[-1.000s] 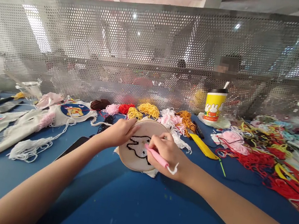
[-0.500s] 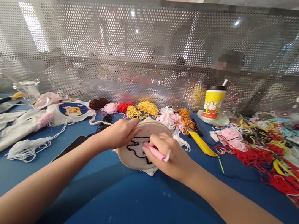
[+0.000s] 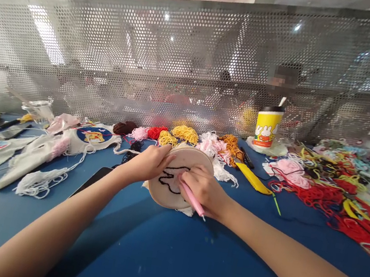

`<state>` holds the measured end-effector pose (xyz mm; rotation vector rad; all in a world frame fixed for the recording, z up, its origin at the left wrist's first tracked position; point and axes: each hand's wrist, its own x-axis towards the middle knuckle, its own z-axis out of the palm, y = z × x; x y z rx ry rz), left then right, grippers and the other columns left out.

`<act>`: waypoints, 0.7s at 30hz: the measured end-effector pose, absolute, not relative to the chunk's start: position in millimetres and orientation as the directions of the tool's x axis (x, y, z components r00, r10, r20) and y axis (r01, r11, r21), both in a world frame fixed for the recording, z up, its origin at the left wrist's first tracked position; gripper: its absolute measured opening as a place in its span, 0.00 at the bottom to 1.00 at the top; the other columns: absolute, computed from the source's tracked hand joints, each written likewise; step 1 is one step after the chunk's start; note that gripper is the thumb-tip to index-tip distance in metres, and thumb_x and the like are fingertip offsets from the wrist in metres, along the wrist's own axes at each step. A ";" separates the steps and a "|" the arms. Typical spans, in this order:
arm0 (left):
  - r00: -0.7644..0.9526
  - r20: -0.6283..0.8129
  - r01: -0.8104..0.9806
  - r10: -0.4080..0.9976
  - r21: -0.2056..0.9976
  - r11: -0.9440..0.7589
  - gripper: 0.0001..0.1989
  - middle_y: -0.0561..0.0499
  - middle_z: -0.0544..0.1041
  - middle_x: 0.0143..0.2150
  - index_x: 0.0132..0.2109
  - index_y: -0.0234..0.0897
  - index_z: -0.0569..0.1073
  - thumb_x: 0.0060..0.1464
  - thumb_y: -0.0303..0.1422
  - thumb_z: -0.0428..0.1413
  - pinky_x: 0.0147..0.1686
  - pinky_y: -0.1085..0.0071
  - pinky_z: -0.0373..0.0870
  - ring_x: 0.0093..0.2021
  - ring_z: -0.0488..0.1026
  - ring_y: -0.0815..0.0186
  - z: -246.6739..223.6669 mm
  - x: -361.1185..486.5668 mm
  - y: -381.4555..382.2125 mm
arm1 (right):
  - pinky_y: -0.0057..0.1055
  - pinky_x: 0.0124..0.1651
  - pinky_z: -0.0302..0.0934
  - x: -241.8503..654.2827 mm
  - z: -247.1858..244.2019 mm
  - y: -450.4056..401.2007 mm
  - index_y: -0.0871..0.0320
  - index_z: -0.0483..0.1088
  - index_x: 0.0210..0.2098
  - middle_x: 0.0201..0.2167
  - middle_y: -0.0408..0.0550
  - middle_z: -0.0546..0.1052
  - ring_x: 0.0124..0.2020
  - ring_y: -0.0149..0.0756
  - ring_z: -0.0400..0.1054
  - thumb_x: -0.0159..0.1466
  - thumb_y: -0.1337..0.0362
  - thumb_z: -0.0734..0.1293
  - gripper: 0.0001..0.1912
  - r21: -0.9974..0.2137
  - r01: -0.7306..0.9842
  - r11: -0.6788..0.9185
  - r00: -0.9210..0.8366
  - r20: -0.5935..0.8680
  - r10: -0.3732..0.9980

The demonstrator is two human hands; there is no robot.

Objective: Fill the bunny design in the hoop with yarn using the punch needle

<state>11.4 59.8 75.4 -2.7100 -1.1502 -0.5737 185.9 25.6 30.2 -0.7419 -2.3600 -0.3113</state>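
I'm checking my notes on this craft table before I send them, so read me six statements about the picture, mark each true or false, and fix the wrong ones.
1. The left hand and the right hand are both at the round hoop. True.
2. The right hand holds a pink pen-shaped tool. True.
3. The left hand holds scissors. False: it holds the edge of the hoop.
4. The drawing in the hoop is all red. False: a black outline shows there.
5. A white straw sticks out of the yellow cup. True.
6. That cup stands left of the hoop. False: it stands to the right, farther back.
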 end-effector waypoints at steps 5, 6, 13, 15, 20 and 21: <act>0.606 0.387 0.738 0.695 0.053 -0.673 0.12 0.54 0.64 0.20 0.29 0.36 0.61 0.56 0.34 0.37 0.21 0.73 0.55 0.20 0.62 0.67 72.3 8.7 65.8 | 0.27 0.32 0.57 190.7 45.0 20.5 0.58 0.56 0.22 0.18 0.42 0.63 0.23 0.29 0.58 0.53 0.72 0.56 0.06 -0.097 0.534 0.840 -0.594 0.664 0.454; 0.604 0.382 0.740 0.700 0.058 -0.670 0.12 0.54 0.64 0.19 0.29 0.36 0.61 0.56 0.34 0.37 0.21 0.73 0.55 0.20 0.62 0.68 72.1 8.3 66.5 | 0.26 0.31 0.57 191.9 47.7 19.3 0.58 0.56 0.22 0.18 0.42 0.63 0.23 0.29 0.58 0.53 0.72 0.56 0.06 -0.120 0.527 0.841 -0.585 0.666 0.462; 0.593 0.363 0.750 0.719 0.075 -0.657 0.12 0.54 0.64 0.20 0.29 0.36 0.61 0.56 0.34 0.38 0.22 0.72 0.57 0.21 0.63 0.68 70.9 7.8 68.0 | 0.24 0.26 0.56 196.1 52.7 14.3 0.58 0.57 0.22 0.18 0.40 0.63 0.20 0.25 0.57 0.52 0.72 0.57 0.05 -0.231 0.509 0.829 -0.515 0.690 0.509; 0.592 0.357 0.752 0.722 0.076 -0.654 0.12 0.53 0.65 0.21 0.29 0.36 0.61 0.56 0.34 0.38 0.23 0.72 0.57 0.22 0.63 0.67 70.9 7.7 68.1 | 0.23 0.24 0.55 196.8 52.1 13.5 0.58 0.57 0.22 0.18 0.40 0.63 0.19 0.25 0.57 0.52 0.72 0.57 0.05 -0.243 0.506 0.828 -0.506 0.694 0.512; 0.589 0.353 0.758 0.727 0.070 -0.649 0.13 0.52 0.66 0.22 0.30 0.35 0.61 0.56 0.35 0.37 0.23 0.72 0.58 0.23 0.64 0.67 70.5 6.5 68.9 | 0.25 0.27 0.57 199.3 48.9 14.2 0.58 0.57 0.22 0.18 0.40 0.62 0.22 0.27 0.59 0.53 0.72 0.57 0.05 -0.250 0.497 0.831 -0.492 0.708 0.508; 0.590 0.353 0.758 0.726 0.068 -0.649 0.13 0.52 0.66 0.22 0.30 0.35 0.61 0.56 0.35 0.37 0.23 0.72 0.58 0.23 0.64 0.67 70.3 6.2 69.2 | 0.25 0.28 0.58 199.7 48.4 14.6 0.58 0.57 0.22 0.18 0.40 0.61 0.22 0.27 0.60 0.53 0.72 0.57 0.05 -0.249 0.495 0.832 -0.489 0.711 0.504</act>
